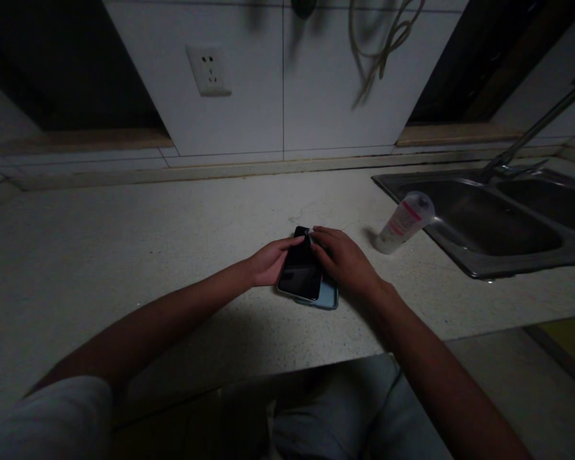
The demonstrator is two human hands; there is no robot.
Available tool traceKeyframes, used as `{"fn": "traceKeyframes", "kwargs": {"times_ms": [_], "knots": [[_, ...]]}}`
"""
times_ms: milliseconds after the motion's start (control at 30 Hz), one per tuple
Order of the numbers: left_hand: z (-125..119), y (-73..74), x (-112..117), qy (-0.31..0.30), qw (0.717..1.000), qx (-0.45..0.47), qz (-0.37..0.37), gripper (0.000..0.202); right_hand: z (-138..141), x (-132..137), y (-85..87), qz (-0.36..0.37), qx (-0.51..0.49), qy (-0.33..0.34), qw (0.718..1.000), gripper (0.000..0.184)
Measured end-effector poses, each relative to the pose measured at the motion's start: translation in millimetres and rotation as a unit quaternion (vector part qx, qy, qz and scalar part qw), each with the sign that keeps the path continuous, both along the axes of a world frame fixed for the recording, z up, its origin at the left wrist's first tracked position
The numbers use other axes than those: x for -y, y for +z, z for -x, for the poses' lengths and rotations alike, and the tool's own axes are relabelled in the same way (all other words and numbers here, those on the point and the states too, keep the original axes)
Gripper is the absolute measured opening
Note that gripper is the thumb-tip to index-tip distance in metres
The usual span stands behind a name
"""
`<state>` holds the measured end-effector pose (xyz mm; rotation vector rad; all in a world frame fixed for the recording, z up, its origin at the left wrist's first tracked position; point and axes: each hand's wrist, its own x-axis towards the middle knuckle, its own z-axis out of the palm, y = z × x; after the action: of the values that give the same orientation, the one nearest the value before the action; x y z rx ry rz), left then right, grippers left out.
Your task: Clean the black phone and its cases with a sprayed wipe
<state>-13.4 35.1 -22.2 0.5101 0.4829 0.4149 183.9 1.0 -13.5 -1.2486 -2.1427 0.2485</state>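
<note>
A black-screened smartphone [301,268] lies tilted over a light blue phone case [329,295] on the counter. My left hand [269,260] grips the phone by its left edge, thumb across the upper part of the screen. From the right, my right hand [339,257] bends over the phone's top end with its fingers drawn together. A small whitish bit shows at those fingertips, too dim to name. Most of the case is covered by the phone and my right hand.
A clear plastic cup [402,223] with pink print leans right beside the metal double sink [469,271]. A faucet [508,160] rises behind the sink. The tiled wall carries a socket [209,69] and a hanging cable [388,48]. The counter's front edge is near my legs.
</note>
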Motion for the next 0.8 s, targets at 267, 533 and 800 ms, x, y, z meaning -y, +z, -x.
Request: {"fn": "traceKeyframes", "kwargs": {"times_ms": [267,533,800], "knots": [[-0.2,-0.2,-0.1,0.004,1.000,-0.004,0.004,0.036,-0.8,-0.6,0.1,-0.002,0.012,-0.001,1.000,0.036],[-0.2,-2.6,-0.4,0.020,1.000,-0.001,0.004,0.035,0.3,0.6,-1.4,-0.008,0.008,-0.004,1.000,0.036],[-0.8,-1.5,-0.3,0.028,0.999,-0.003,0.017,0.034,2.7,3.3,2.3,-0.008,0.000,0.009,1.000,0.035]]}}
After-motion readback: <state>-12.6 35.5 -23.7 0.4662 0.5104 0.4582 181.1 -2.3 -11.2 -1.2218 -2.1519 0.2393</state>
